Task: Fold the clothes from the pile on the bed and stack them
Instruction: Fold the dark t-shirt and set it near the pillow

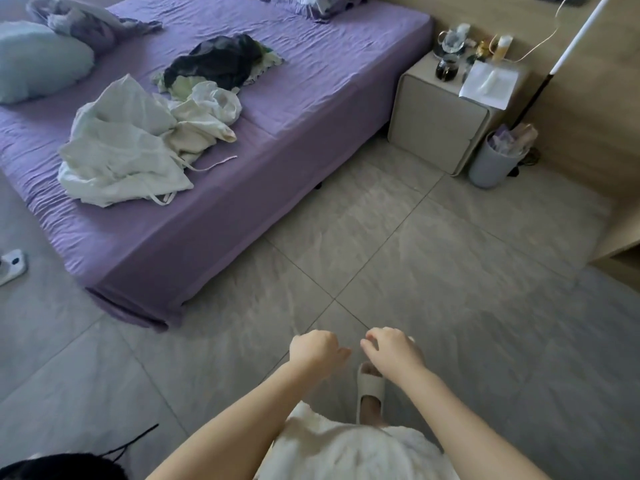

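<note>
A pile of crumpled white clothes (131, 147) lies on the purple bed (294, 109) near its front edge. Behind it sits a dark garment (214, 60) on top of a pale green one (268, 60). My left hand (313, 349) and my right hand (393, 349) hang side by side over the tiled floor, well in front of the bed. Both have curled fingers and hold nothing. They are far from the clothes.
A light blue pillow (38, 60) and a rumpled grey-lilac cloth (79, 19) lie at the bed's left. A white nightstand (440, 116) with glassware stands right of the bed, a bin (495, 161) beside it. A white power strip (12, 266) lies on the floor at left.
</note>
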A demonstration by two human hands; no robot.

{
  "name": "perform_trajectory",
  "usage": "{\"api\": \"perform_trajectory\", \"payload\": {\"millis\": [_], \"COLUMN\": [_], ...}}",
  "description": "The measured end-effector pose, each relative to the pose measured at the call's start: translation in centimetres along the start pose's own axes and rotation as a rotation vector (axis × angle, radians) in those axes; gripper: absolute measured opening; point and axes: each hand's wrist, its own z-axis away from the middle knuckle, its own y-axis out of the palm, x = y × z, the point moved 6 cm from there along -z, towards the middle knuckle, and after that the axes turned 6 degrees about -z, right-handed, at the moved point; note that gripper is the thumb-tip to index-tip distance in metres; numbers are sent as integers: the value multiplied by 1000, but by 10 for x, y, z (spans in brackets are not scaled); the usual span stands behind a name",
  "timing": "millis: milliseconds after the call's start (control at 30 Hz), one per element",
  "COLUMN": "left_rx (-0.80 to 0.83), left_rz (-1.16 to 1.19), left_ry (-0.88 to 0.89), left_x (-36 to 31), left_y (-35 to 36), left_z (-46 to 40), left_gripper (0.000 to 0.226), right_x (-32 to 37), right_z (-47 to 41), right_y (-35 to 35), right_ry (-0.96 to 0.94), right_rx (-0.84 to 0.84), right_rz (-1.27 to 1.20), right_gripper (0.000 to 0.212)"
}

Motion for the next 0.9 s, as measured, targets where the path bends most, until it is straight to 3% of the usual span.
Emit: {"api": "perform_trajectory", "payload": {"millis": [267, 667, 767, 900], "left_rx": [-10, -30, -16, -43], "left_rz": [184, 168, 124, 49], "left_ry": [-93, -48, -57, 7], "left_x": [-44, -60, -59, -58], "left_y": [-49, -121, -152, -205], "left_z": [-47, -152, -192, -246], "left_gripper": [41, 37, 43, 34], "right_x": [-50, -46, -38, -29], "right_z": [-59, -165, -199, -247], "right_y": [-60, -131, -156, -196], "right_ry": [-17, -37, -39, -17], "right_rx": [9, -5, -8, 0], "right_rz": [70, 92, 144, 200], "right_gripper": [35, 37, 38, 40]}}
